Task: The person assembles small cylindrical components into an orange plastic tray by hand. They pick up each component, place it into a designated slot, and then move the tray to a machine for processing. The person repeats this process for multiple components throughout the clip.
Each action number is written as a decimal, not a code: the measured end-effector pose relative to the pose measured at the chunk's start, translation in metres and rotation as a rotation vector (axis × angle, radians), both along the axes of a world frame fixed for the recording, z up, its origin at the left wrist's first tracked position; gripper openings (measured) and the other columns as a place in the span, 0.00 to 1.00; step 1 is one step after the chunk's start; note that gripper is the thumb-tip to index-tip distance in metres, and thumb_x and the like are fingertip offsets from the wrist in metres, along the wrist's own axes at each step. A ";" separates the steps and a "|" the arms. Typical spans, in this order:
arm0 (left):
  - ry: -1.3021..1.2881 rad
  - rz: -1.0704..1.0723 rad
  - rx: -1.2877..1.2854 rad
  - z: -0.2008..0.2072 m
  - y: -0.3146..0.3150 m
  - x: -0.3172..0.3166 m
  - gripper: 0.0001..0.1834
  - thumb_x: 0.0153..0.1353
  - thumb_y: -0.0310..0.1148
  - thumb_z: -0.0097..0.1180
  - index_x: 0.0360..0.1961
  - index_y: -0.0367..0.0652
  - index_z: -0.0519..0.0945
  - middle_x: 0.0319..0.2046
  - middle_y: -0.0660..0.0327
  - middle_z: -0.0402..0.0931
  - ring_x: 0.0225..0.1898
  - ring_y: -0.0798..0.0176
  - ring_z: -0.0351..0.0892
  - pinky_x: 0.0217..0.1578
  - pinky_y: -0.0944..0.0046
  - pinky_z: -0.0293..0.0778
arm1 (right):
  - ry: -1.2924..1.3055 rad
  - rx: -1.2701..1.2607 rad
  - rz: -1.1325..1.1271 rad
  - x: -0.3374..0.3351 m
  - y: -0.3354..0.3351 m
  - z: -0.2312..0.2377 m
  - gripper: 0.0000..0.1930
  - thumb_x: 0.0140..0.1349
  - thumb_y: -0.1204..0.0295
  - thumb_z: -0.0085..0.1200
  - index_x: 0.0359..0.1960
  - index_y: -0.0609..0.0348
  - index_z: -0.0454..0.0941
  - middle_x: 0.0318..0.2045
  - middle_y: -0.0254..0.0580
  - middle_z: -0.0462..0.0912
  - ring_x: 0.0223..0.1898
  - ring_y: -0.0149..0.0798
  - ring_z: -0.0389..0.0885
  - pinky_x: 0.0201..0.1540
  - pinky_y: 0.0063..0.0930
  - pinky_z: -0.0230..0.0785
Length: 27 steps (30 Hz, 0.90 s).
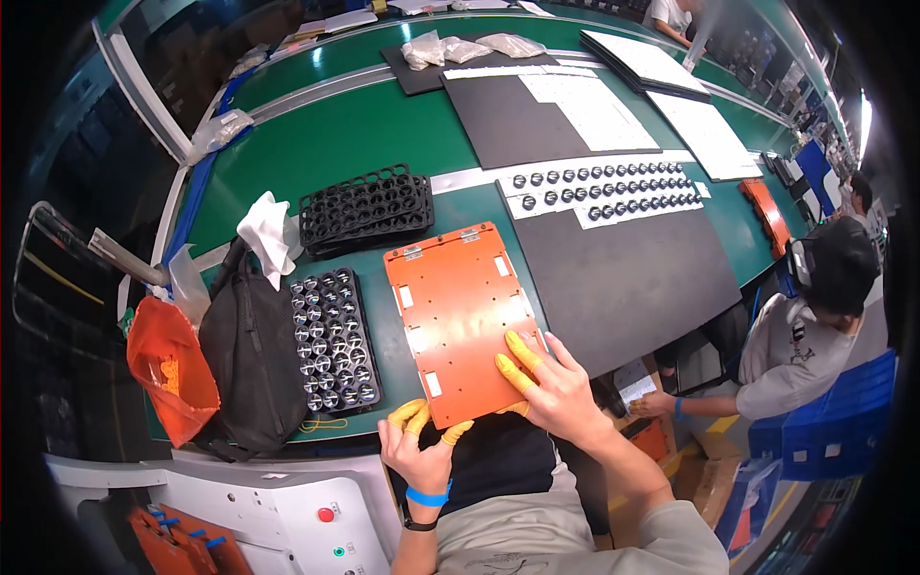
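An orange hinged plate [465, 321] with small white rectangles and two metal hinges at its far end lies in front of me, its near edge at the table's edge. My right hand [558, 391] rests on the plate's near right part, fingers stretched over the surface. At the near left corner is my left hand [419, 450], its fingers bent and its thumb apart from them by the near edge. Yellow finger cots cover several fingertips on both hands. Left of the plate stands a black tray [375, 356] filled with round black caps showing shiny tops.
Stacked black trays [364, 206] stand behind the filled one. A black bag [251, 359] and an orange bag [171, 369] sit at the left. On the right, a dark board [623, 297] carries white sheets with rows of round black parts [609, 192]. A co-worker [815, 316] sits further right.
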<state>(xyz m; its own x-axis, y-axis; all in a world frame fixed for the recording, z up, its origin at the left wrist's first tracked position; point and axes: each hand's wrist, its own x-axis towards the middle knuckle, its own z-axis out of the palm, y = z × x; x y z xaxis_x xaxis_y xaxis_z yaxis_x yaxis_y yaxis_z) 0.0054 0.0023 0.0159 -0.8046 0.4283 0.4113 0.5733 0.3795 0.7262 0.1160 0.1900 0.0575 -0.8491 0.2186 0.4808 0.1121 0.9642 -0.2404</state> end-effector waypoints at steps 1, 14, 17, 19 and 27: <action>-0.015 -0.004 -0.003 0.003 0.000 0.001 0.25 0.35 0.40 0.80 0.35 0.39 0.86 0.37 0.60 0.80 0.41 0.52 0.73 0.43 0.54 0.70 | 0.019 0.034 0.010 0.001 0.003 0.007 0.27 0.45 0.69 0.66 0.51 0.59 0.81 0.55 0.51 0.80 0.59 0.50 0.78 0.63 0.52 0.66; -0.014 0.019 0.044 0.001 0.002 0.001 0.25 0.36 0.40 0.80 0.34 0.39 0.85 0.36 0.59 0.80 0.40 0.52 0.73 0.42 0.55 0.71 | 0.397 -1.002 0.115 -0.140 0.118 0.085 0.15 0.67 0.64 0.60 0.48 0.62 0.82 0.37 0.35 0.85 0.36 0.25 0.79 0.35 0.20 0.72; -0.043 -0.002 0.019 0.011 -0.001 0.000 0.25 0.36 0.40 0.80 0.33 0.38 0.84 0.35 0.59 0.80 0.39 0.52 0.73 0.42 0.54 0.71 | 0.388 -1.107 0.045 -0.174 0.142 0.056 0.16 0.68 0.63 0.59 0.46 0.64 0.82 0.36 0.35 0.85 0.33 0.23 0.78 0.32 0.19 0.69; -0.062 0.000 0.026 0.012 -0.002 0.000 0.25 0.36 0.40 0.80 0.33 0.37 0.84 0.35 0.58 0.80 0.39 0.51 0.73 0.42 0.54 0.71 | 0.378 -1.167 0.017 -0.186 0.148 0.039 0.16 0.68 0.63 0.59 0.45 0.65 0.82 0.35 0.36 0.85 0.32 0.23 0.77 0.32 0.19 0.69; -0.098 0.013 0.068 0.009 0.000 0.002 0.28 0.39 0.39 0.80 0.39 0.34 0.83 0.39 0.55 0.79 0.43 0.49 0.72 0.46 0.54 0.70 | 0.299 -0.933 -0.172 -0.194 0.171 0.005 0.17 0.67 0.62 0.59 0.41 0.69 0.82 0.31 0.43 0.86 0.32 0.34 0.82 0.36 0.32 0.72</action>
